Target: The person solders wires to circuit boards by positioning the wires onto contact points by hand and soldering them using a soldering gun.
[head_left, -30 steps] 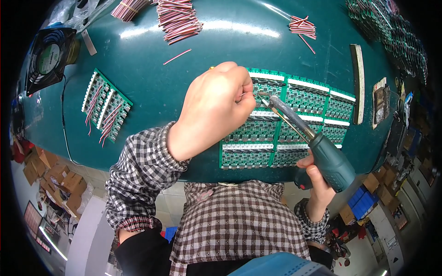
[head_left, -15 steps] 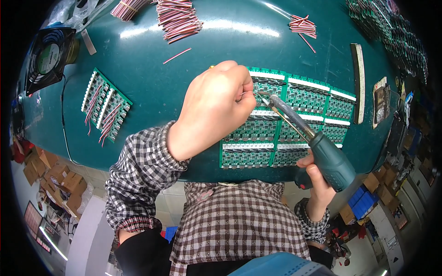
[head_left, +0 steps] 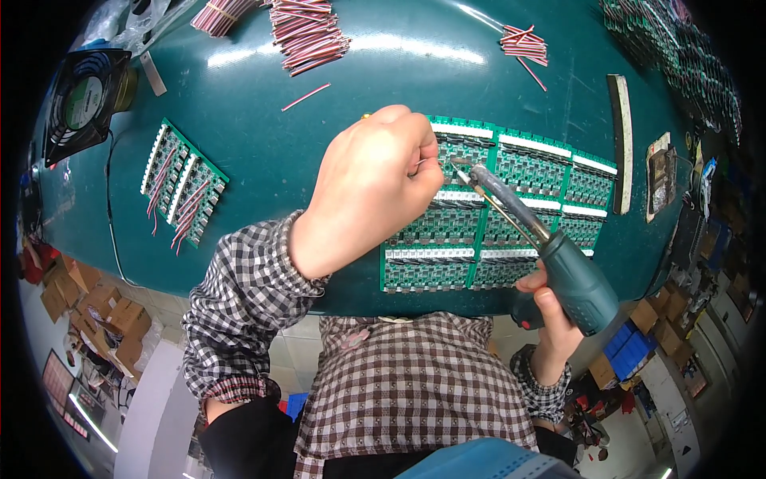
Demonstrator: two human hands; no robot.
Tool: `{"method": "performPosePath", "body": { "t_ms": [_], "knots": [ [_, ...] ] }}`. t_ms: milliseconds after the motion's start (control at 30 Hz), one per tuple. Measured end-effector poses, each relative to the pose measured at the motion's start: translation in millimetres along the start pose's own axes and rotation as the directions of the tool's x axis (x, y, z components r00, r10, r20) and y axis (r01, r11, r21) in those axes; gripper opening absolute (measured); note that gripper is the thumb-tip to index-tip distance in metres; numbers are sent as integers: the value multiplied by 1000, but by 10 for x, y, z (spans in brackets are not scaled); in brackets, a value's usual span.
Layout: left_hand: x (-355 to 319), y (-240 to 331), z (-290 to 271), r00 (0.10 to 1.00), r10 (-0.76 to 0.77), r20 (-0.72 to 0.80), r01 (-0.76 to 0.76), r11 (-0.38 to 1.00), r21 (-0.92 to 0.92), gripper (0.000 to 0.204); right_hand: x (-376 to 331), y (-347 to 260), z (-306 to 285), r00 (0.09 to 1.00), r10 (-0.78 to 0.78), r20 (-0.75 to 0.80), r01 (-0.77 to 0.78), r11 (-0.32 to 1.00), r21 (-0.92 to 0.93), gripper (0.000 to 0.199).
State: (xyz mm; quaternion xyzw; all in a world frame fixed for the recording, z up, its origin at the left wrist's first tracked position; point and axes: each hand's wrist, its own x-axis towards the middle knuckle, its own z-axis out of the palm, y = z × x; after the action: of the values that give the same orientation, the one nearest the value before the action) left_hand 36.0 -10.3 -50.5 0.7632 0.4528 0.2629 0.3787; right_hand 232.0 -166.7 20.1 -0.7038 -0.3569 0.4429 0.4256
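fingers of left hand (head_left: 383,172): pinched together on what looks like 1 wire (head_left: 420,164)
circuit-board panel (head_left: 523,165): flat on the surface (head_left: 263,160), partly behind that hand
soldering iron (head_left: 549,238): tip just right of those fingers, long axis slanting down-right
fingers of right hand (head_left: 558,335): wrapped around its green handle (head_left: 581,289), well apart from its tip

A head-worn fisheye looks down at hands (head_left: 377,180).

I see a green counter (head_left: 447,89) catching white streaks of light (head_left: 419,49), pale floor tiles (head_left: 297,350) past its edge, cardboard boxes (head_left: 128,316) piled on the left, blue containers (head_left: 629,351) on the right, and a glowing light strip (head_left: 92,421).
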Motion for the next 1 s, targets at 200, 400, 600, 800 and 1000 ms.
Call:
{"method": "performPosePath", "body": {
  "t_ms": [200, 400, 600, 800, 1000],
  "knots": [
    [-12, -4, -7, 1000, -3, 0, 3, 1000, 4, 9, 13, -2, -2, 1000, -18, 9, 17, 1000, 14, 34],
    [-27, -12, 4, 1000, 26, -10, -26, 999, 37, 10, 1, 11, -20, 1000, -4, 15, 4, 1000, 19, 35],
    [-46, -7, 30, 998, 31, -59, -32, 999, -8, 12, 0, 21, -23, 1000, -3, 6, 3, 1000, 20, 36],
    [-55, -16, 53, 995, 44, -84, -44, 999, -4, 12, -5, 23, -23, 1000, -14, 6, 14, 1000, -7, 36],
    [-60, -16, 61, 995, 50, -91, -51, 999, -4, 13, -10, 32, -28, 1000, -11, 20, 12, 999, -34, 36]
  ]
}}
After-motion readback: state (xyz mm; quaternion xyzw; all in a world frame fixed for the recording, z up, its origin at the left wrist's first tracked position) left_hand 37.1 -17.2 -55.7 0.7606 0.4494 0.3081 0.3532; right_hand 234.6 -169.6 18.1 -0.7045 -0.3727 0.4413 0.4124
